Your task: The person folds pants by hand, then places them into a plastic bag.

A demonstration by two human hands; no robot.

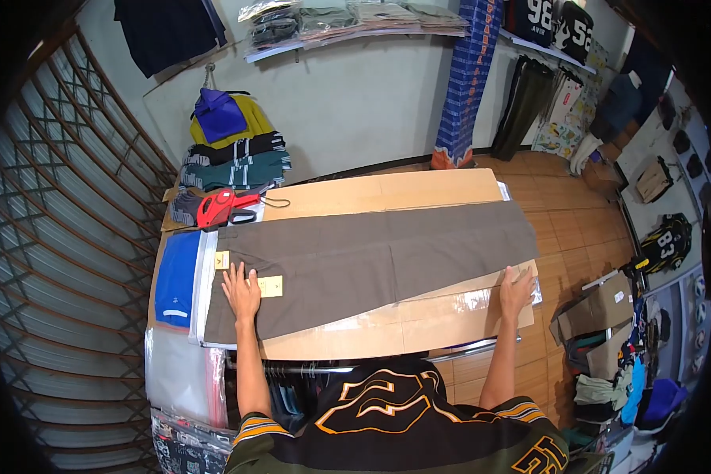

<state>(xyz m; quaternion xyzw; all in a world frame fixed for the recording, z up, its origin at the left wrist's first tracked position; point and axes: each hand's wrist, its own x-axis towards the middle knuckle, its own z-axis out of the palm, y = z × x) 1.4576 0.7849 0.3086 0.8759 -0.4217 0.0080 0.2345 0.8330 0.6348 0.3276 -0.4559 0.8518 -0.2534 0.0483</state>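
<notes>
A pair of grey-brown trousers point(332, 265), folded lengthwise, lies flat across a cardboard sheet point(347, 330). The waist end is at the left and the leg ends are at the right. My left hand point(242, 294) rests with fingers spread on the waist end, beside a pale yellow tag point(270, 286). Another small tag point(222, 260) sits near the waistband. At the far end, my right hand point(517, 291) lies with its fingers extended at the lower edge of the leg hems, over the cardboard.
A red price-label gun point(217, 208) lies behind the waist end. Left of the trousers are a blue folded garment point(177, 278) and clear plastic bags point(178, 371). Folded clothes point(237, 170) are stacked at the back left. An open cardboard box point(596, 316) stands at the right.
</notes>
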